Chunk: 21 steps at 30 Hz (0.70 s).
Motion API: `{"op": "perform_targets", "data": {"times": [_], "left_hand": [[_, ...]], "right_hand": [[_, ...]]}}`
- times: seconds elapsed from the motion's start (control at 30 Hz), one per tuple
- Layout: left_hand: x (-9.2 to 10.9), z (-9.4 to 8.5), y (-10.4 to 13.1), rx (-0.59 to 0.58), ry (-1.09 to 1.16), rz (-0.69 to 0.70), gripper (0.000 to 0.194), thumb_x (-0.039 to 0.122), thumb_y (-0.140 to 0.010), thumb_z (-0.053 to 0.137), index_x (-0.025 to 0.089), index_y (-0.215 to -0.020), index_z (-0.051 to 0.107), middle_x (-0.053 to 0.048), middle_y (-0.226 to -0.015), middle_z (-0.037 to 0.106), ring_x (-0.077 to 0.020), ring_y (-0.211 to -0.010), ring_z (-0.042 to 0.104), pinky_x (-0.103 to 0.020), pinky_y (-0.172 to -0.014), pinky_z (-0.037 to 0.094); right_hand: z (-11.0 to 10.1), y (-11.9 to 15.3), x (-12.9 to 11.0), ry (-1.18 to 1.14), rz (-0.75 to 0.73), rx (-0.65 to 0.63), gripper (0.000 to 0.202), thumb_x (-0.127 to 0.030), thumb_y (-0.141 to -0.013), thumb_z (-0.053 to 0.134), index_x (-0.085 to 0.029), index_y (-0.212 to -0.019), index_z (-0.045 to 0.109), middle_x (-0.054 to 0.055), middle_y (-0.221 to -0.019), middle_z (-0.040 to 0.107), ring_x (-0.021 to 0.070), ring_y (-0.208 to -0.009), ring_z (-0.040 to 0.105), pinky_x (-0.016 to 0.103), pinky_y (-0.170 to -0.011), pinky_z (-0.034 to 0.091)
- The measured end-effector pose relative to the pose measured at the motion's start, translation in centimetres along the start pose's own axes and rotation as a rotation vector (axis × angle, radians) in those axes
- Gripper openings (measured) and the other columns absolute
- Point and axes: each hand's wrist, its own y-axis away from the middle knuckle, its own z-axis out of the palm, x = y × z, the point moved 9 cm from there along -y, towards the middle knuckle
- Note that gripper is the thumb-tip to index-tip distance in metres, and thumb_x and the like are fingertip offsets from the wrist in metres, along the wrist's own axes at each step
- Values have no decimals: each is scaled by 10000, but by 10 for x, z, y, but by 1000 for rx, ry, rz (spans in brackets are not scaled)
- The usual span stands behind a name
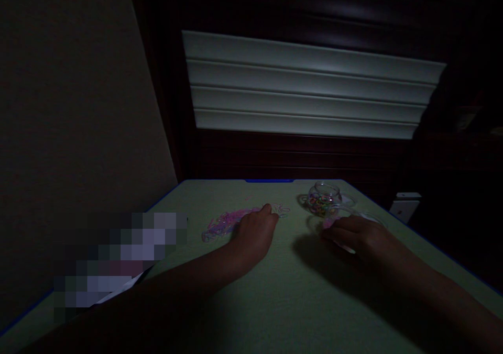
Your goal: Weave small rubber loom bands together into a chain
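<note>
Small loops that look like rubber bands lie in a loose pink and purple pile [226,223] on the table. My left hand [255,233] rests at the pile's right end with its fingers curled down, and the fingertips are hidden. A few loose bands [281,209] lie just beyond it. On the right, my right hand [361,239] is curled around the near side of a clear jar [341,209], with something pink showing by its fingers. Behind that stands another clear round jar [324,199], partly filled with multicoloured bands.
The pale green table [267,301] has a blue edge. A blurred-out flat item [133,260] lies at its left side. A wall rises on the left, and dark wood with pale slats [306,87] stands behind. A white boxy object [404,207] is beyond the right edge.
</note>
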Motion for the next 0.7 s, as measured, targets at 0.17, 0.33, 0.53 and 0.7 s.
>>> {"op": "perform_targets", "data": {"times": [0.17, 0.33, 0.53, 0.7], "left_hand": [[1, -1, 0, -25, 11, -8, 198, 153, -867, 391, 167, -840, 587, -58, -896, 552, -161, -738, 588, -273, -614, 442], [2, -3, 1, -23, -2, -15, 193, 102, -841, 396, 164, -848, 579, -62, -896, 553, -166, -734, 596, -275, -607, 454], [9, -4, 1, -79, -45, 46, 249, 1, -775, 415, 134, -916, 571, -91, -968, 581, -194, -784, 614, -289, -646, 479], [8, -4, 1, -88, -25, 42, 237, 6, -783, 418, 132, -921, 564, -97, -976, 584, -194, -799, 615, -294, -672, 485]], "right_hand": [[-1, 0, -1, 0, -20, 24, 195, -171, -869, 444, -172, -781, 617, 60, -738, 604, 141, -679, 554, 250, -622, 377], [2, 1, 1, 6, -20, 17, 187, -176, -873, 443, -173, -830, 625, 59, -749, 603, 142, -679, 543, 259, -620, 370], [3, 2, 2, -7, -9, 3, 207, -193, -891, 419, -173, -886, 625, 61, -777, 607, 147, -699, 543, 270, -643, 374], [2, 1, 0, -7, -8, 8, 203, -196, -888, 423, -175, -900, 624, 61, -778, 608, 149, -704, 548, 272, -644, 376]]}}
